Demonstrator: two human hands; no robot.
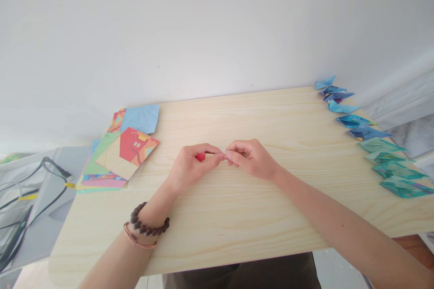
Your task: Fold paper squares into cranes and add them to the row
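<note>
Above the middle of the table, my left hand (194,165) is closed on a small piece of red folded paper (200,157). Only a bit of red shows in the gap between its thumb and fingers; the rest is hidden. My right hand (253,159) meets it fingertip to fingertip, thumb and index pinched at what looks like the narrow end of the same paper. The fold's full shape cannot be made out.
Printed origami sheets (127,153) lie in an overlapping pile at the table's left. Along the right edge runs a row of several blue and green folded paper figures (364,133). A wall (217,31) rises behind; cables (32,207) lie in a bin at far left.
</note>
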